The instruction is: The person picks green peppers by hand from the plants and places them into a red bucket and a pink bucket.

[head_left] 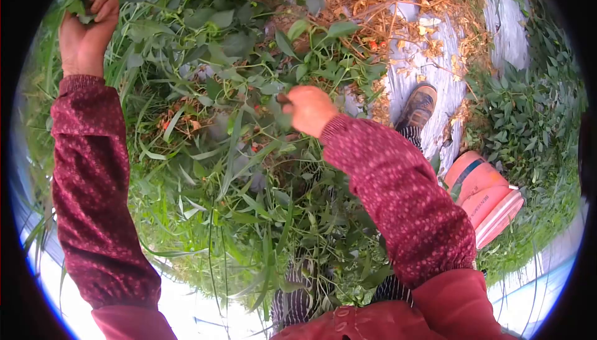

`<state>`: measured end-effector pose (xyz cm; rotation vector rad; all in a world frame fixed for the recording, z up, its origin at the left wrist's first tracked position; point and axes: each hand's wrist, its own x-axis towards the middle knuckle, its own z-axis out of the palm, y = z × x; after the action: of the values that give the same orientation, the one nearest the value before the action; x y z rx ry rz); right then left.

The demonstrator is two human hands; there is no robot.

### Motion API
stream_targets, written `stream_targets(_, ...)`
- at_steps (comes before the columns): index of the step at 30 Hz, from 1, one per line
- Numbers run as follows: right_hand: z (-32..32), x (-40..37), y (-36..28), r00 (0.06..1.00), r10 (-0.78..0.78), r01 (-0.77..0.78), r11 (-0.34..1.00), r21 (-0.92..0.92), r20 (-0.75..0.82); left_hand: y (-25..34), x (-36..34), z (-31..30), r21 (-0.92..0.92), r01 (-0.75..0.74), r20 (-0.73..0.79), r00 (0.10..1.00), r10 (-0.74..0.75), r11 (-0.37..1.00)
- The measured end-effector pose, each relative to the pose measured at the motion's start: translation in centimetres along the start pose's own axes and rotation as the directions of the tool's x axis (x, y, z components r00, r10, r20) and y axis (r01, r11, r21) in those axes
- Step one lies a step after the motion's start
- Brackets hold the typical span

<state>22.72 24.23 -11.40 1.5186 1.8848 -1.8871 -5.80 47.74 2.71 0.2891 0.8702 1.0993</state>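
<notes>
My left hand (pixel 89 32) is raised at the upper left, its fingers curled around green leaves (pixel 79 5) at the edge of the plants. Near the middle, my right hand (pixel 309 110) is closed among the foliage, and motion blurs its fingertips. Whatever it may hold is too blurred to make out. Leafy green plants (pixel 230 48) spread around and between both hands, with small red spots showing among the stems.
A pinkish-red bucket (pixel 479 194) stands at the right beside my right sleeve. My shoe (pixel 421 105) is on pale plastic sheeting (pixel 429 60). Dry brown plant debris (pixel 367 4) lies at the top. More green plants (pixel 525 110) grow at the right.
</notes>
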Motion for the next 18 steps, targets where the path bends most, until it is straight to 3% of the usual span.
stream_targets(1,0.7,0.7,-1.0,0.980,0.085,-0.085,0.996,-0.005,0.182,0.0,-0.1,-0.3,-0.019,0.019,0.017,1.000,-0.018,1.000)
stream_targets(2,2.1,1.0,-1.2,0.951,0.095,-0.104,0.994,0.014,0.294,-0.4,-0.2,0.9,0.045,0.014,-0.088,0.996,-0.010,0.999)
stream_targets(5,6.5,0.8,-1.4,0.952,0.030,-0.047,0.998,0.048,0.304,-1.5,-0.4,2.2,0.017,0.006,-0.090,0.996,-0.005,1.000)
stream_targets(6,8.3,0.0,-1.7,0.995,0.023,-0.030,0.997,0.067,0.098,-2.2,-0.3,1.9,-0.093,0.013,-0.057,0.998,-0.018,0.996)
stream_targets(7,9.3,-0.1,-1.3,0.994,0.022,-0.029,0.997,0.065,0.105,-2.5,-0.5,1.8,-0.095,0.010,-0.063,0.998,-0.016,0.995)
stream_targets(9,9.1,-1.1,-1.2,0.981,0.021,-0.066,0.971,0.230,0.193,-5.0,-1.1,4.2,0.015,-0.157,-0.207,0.966,0.157,0.987)
stream_targets(10,9.1,-2.1,-1.1,0.966,0.001,-0.048,0.983,0.176,0.258,-5.7,-1.4,4.7,0.073,-0.234,-0.267,0.932,0.245,0.969)
stream_targets(11,8.6,-3.4,-0.9,0.966,0.010,-0.055,0.985,0.166,0.260,-5.8,-1.7,4.5,0.061,-0.236,-0.270,0.932,0.244,0.970)
stream_targets(13,7.1,-6.5,-0.3,0.860,-0.091,0.054,0.995,0.088,0.501,-5.9,-2.3,3.9,0.021,-0.174,-0.161,0.971,0.175,0.985)
stream_targets(16,4.6,-11.1,0.9,0.830,-0.169,0.050,0.972,0.230,0.532,-5.0,-1.8,0.5,0.095,-0.154,-0.078,0.984,0.162,0.983)
stream_targets(17,4.4,-12.2,1.6,0.826,-0.159,0.036,0.972,0.231,0.541,-6.3,-2.2,1.9,0.086,-0.145,-0.088,0.984,0.153,0.986)
stream_targets(18,4.2,-13.3,2.3,0.857,-0.167,0.032,0.962,0.273,0.488,-8.3,-2.4,4.9,0.235,-0.170,-0.323,0.915,0.242,0.957)
